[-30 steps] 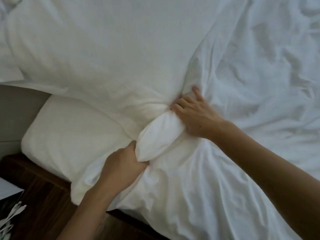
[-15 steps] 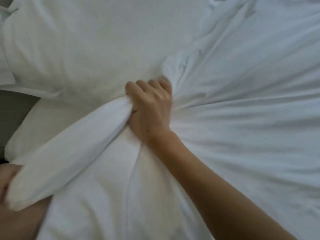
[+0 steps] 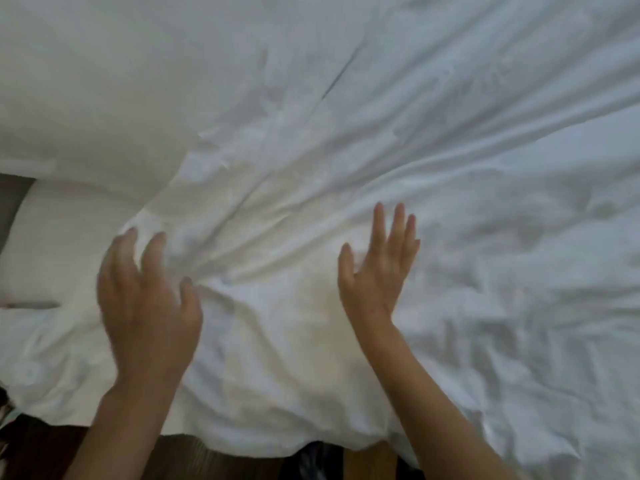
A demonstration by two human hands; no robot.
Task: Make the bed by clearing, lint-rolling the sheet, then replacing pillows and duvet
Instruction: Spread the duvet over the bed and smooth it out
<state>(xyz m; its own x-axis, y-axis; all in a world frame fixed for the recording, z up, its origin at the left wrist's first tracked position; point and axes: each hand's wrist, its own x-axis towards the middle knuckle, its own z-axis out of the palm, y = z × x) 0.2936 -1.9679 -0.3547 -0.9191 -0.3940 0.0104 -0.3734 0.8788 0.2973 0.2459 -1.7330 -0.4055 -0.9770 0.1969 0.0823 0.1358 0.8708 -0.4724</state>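
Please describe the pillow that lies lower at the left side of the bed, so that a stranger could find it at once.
Start from the wrinkled white duvet that covers most of the bed, and follow it to its left edge, past the left hand. There the lower pillow shows beside that hand. A bigger, smoother pillow lies above it and overlaps it; the lower one is creamier and half hidden.

A white cloth duvet [image 3: 398,168], matt and soft, is creased with fine wrinkles across its whole surface. The plump white fabric pillow [image 3: 86,91] looks smoother. Below the bed edge, dark brown wooden flooring [image 3: 194,459] has a faint sheen.
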